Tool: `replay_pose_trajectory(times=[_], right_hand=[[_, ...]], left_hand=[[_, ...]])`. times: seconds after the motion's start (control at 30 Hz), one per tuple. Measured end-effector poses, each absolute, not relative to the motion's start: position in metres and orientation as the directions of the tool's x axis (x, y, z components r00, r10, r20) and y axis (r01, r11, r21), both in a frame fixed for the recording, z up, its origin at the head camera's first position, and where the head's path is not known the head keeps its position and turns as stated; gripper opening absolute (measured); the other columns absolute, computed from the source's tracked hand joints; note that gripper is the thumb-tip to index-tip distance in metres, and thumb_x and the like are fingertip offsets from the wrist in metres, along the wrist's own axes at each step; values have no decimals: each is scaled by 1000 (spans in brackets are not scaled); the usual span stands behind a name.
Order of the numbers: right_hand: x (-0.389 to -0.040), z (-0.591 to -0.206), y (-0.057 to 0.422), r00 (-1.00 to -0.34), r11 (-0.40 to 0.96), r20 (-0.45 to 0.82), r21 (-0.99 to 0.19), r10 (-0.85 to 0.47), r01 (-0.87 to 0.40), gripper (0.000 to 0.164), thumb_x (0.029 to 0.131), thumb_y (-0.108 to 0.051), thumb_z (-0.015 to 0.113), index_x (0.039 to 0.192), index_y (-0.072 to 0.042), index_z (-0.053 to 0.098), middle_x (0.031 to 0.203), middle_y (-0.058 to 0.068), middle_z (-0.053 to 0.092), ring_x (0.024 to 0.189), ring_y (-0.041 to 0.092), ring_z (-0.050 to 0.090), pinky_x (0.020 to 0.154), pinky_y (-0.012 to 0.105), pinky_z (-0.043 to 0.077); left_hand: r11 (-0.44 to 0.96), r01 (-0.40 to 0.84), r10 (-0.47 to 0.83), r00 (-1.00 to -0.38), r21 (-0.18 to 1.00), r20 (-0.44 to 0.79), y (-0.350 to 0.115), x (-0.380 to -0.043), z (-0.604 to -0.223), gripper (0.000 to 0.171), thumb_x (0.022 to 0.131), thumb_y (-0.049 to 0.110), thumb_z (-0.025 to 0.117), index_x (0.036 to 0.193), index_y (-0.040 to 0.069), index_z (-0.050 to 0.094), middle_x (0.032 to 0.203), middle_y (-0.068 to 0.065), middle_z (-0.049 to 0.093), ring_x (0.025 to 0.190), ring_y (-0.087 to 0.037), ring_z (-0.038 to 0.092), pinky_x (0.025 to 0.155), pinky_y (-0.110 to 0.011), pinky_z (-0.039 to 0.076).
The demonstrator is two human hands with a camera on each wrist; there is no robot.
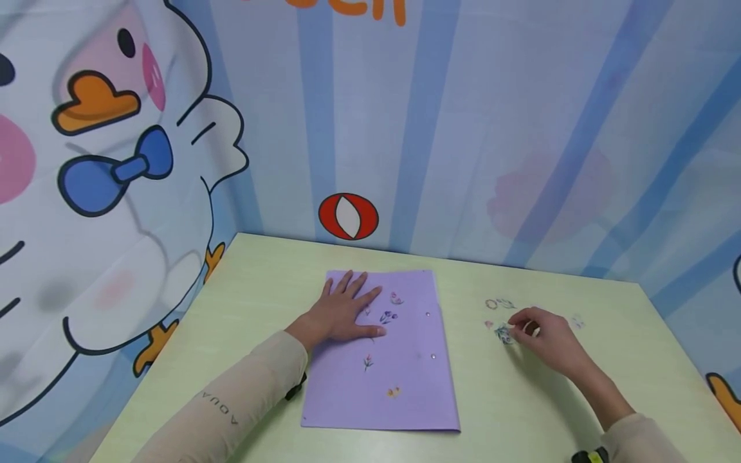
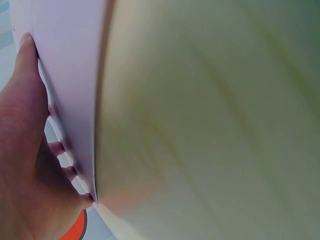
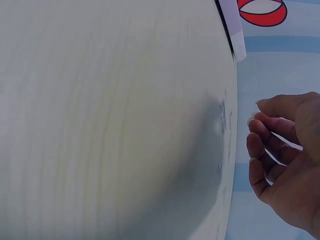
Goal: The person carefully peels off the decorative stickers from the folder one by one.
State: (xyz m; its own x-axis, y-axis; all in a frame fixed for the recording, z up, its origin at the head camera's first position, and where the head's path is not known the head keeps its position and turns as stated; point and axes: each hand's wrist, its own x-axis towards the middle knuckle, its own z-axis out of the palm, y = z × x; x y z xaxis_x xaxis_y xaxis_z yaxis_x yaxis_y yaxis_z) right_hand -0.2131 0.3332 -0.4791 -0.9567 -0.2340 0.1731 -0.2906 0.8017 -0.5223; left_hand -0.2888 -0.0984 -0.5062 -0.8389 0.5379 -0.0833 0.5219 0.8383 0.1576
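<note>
My left hand [image 1: 341, 312] lies flat with fingers spread on the upper left part of a purple folded sheet [image 1: 405, 399]. Small flower and butterfly stickers, such as a purple flower sticker [image 1: 388, 317] and a yellow one [image 1: 393, 391], dot that sheet. To the right, my right hand [image 1: 544, 337] hovers low over the table, its fingers loosely bent beside a dark bluish flower sticker [image 1: 503, 334]. In the right wrist view, a narrow gap shows between the thumb and forefinger [image 3: 267, 120], with nothing visible there.
Around the right hand lie more small stickers: a ring-shaped one [image 1: 491, 304], a pink one [image 1: 489, 324] and a pale one [image 1: 577, 321]. The pale yellow table [image 1: 266, 276] meets a blue striped cloth backdrop [image 1: 370, 128] with cartoon prints at its back edge.
</note>
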Motion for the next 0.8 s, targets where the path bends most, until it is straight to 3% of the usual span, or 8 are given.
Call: replay_pose_trajectory(times=[0.8], right_hand=[[-214, -481, 292, -931, 747, 218, -555, -293, -365, 12, 96, -4, 77, 108, -2, 75, 94, -1, 70, 83, 13, 62, 71, 29, 53]], left_hand=[[821, 545, 564, -820, 170, -92, -103, -293, -502, 99, 92, 87, 46, 171, 31, 24, 178, -11, 13, 162, -42, 8, 125, -69, 13]])
